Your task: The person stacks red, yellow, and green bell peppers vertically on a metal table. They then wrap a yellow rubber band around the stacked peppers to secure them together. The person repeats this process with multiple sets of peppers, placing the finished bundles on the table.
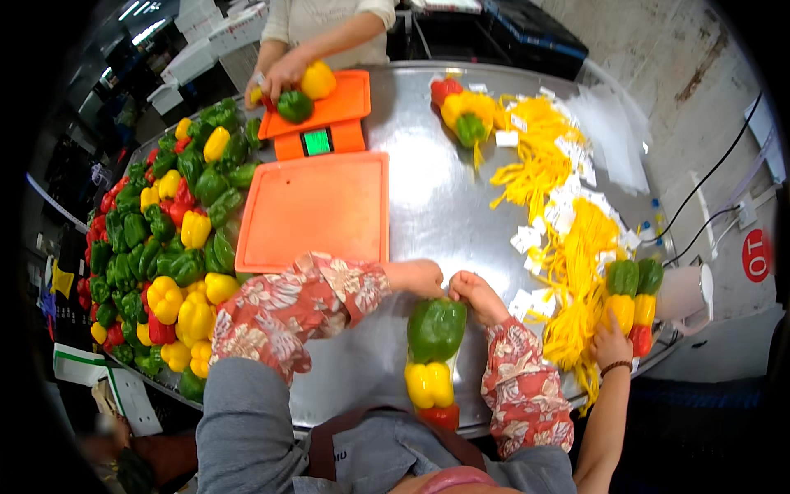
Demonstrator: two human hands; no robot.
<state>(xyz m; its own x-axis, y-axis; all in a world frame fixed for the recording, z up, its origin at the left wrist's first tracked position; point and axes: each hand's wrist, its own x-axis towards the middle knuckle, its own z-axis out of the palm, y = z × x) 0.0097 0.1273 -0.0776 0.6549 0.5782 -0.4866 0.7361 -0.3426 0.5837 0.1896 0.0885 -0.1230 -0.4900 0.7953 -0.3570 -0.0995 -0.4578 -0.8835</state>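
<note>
A green bell pepper [436, 329], a yellow bell pepper [429, 384] and a red bell pepper [441, 417] lie in a row on the metal table in front of me, seemingly inside a see-through wrap. Just beyond the green one, my left hand [420, 278] and my right hand [479, 297] almost meet, fingers closed in a pinch. Whatever they grip is too small to make out. By my left forearm lies an orange tray [317, 214] with a bare surface.
Loose peppers [164, 239] heap up on the left. Across the table a person's hands [284, 74] hold peppers over an orange scale [329, 136]. Yellow netting strips [576, 288] with white tags spread on the right, where another person's hand [611, 342] touches stacked peppers [621, 292].
</note>
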